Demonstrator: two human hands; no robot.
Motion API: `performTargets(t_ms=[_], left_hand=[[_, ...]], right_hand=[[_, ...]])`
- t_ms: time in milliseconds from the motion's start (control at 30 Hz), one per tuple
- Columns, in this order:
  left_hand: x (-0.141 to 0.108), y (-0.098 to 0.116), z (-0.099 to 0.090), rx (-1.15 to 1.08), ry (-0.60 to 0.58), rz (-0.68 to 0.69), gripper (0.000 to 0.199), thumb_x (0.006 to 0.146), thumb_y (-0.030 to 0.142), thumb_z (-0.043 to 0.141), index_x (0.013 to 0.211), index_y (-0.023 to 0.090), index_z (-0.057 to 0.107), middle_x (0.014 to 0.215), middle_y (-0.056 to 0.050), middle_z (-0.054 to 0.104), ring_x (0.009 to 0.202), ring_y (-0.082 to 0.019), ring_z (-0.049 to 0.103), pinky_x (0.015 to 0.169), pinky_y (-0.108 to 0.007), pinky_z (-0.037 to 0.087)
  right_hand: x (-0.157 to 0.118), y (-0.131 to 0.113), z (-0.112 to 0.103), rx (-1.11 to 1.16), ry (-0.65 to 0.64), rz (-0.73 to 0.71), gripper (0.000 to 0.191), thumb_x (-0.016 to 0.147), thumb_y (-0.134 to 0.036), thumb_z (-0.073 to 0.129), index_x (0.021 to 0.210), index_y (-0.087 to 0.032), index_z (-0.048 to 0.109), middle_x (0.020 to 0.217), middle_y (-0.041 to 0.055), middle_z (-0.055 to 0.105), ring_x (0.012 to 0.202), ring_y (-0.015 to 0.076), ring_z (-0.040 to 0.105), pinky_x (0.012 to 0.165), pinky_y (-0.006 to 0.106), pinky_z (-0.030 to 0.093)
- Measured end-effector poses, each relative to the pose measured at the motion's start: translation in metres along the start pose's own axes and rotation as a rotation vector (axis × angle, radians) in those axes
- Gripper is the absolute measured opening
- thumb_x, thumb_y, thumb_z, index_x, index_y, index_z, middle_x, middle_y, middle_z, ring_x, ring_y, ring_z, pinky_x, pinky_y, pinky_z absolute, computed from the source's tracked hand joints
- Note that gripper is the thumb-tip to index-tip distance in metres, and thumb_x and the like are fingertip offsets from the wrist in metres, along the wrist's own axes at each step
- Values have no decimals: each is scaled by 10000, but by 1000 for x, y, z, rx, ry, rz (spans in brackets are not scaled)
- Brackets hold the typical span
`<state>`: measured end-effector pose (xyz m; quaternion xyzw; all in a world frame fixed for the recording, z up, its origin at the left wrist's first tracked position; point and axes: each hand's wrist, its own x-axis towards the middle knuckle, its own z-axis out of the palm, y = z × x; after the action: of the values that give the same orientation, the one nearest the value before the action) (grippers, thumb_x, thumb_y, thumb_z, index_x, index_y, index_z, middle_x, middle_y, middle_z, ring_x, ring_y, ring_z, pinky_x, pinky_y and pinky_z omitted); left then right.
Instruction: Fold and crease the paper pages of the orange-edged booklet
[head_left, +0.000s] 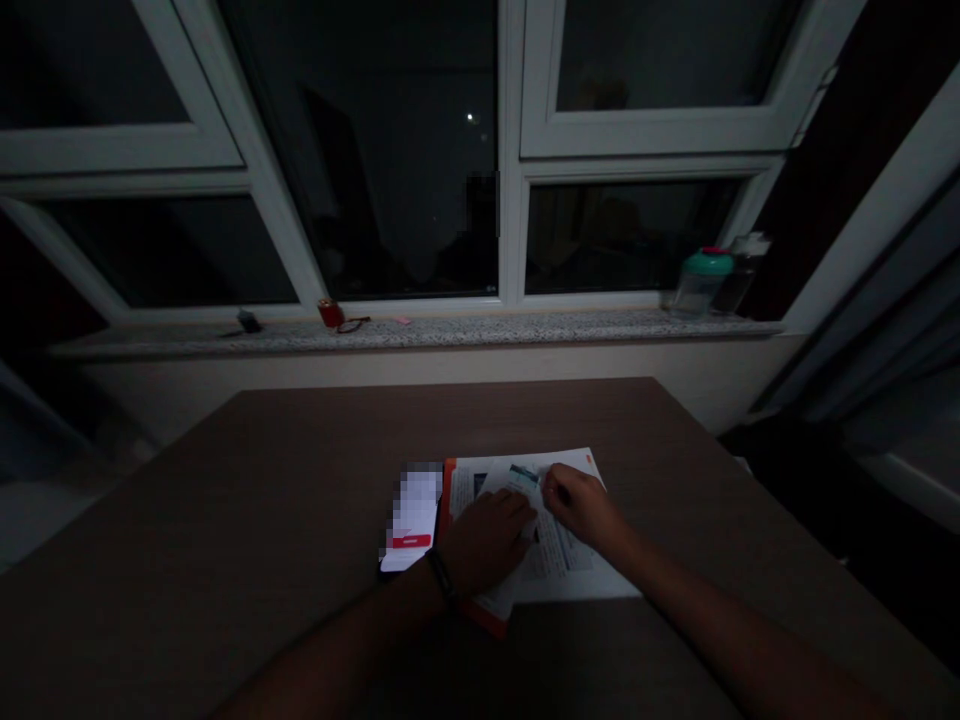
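Printed pages with an orange edge, perhaps a booklet (pixel 553 562), lie on the table in front of me. A smaller printed sheet with a teal picture (pixel 523 476) rests over them at a slant. My left hand (pixel 491 530), a dark band at its wrist, lies palm down across this sheet with the fingers stretched forward. Just right of the teal picture, my right hand (pixel 577 498) is curled with thumb and fingers together, close to the sheet's edge. What sits in that pinch is too dim to see. A lit phone (pixel 416 505) lies left of the pages.
Brown wooden table (pixel 300 470) runs up to the wall under a window. Along the granite sill (pixel 450 330) stand a small red object (pixel 329 313), a small dark item (pixel 248 321) and a clear bottle with a teal lid (pixel 701 283). Curtains hang at the right.
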<state>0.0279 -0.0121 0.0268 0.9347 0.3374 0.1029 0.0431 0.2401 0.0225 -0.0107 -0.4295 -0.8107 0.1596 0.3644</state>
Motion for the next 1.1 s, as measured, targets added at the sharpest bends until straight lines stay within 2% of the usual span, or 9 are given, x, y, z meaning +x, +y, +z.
performTargets(t_ms=[133,267,433,733,1000,1100], left_hand=[[-1,0,4,-15,47,-5,300,932,231,550,1226,190,510,1281,-69,564,1153,-250,515,976,-401,424],[0,-1,3,-22,36,34,220,933,213,541,1151,184,542,1190,-66,597,1102,-243,525,942,-383,432],[0,-3,1,-37,30,64,168,937,229,550,1099,187,557,1140,-64,604,1067,-241,526,911,-372,440],[2,-3,0,-29,1,67,110,943,242,556,1035,184,577,1157,-62,609,1092,-233,525,948,-373,434],[-1,-4,1,-46,17,70,132,927,226,577,1054,190,578,1227,-56,594,1131,-239,515,973,-388,424],[-2,-3,3,-58,32,59,170,934,241,570,1099,197,571,1269,-57,581,1157,-239,508,984,-394,423]], right_hand=[[-4,-3,-2,59,-78,-60,138,829,-102,510,773,-217,458,726,-15,541,647,132,524,610,218,376],[-8,-7,-4,68,-144,-148,159,794,-73,520,763,-217,462,725,-17,520,673,138,526,628,223,378],[-9,-10,-5,83,-190,-148,163,773,-65,532,759,-215,469,771,0,571,707,146,550,645,227,388],[-3,-3,0,23,-5,55,155,792,-83,503,713,-208,458,679,-29,540,621,125,514,590,214,349],[0,0,-3,-108,104,118,132,833,-118,476,733,-204,469,679,-10,536,609,137,509,578,233,348],[-3,-3,-5,-93,131,83,118,847,-129,480,757,-204,485,710,3,557,645,145,528,604,236,375]])
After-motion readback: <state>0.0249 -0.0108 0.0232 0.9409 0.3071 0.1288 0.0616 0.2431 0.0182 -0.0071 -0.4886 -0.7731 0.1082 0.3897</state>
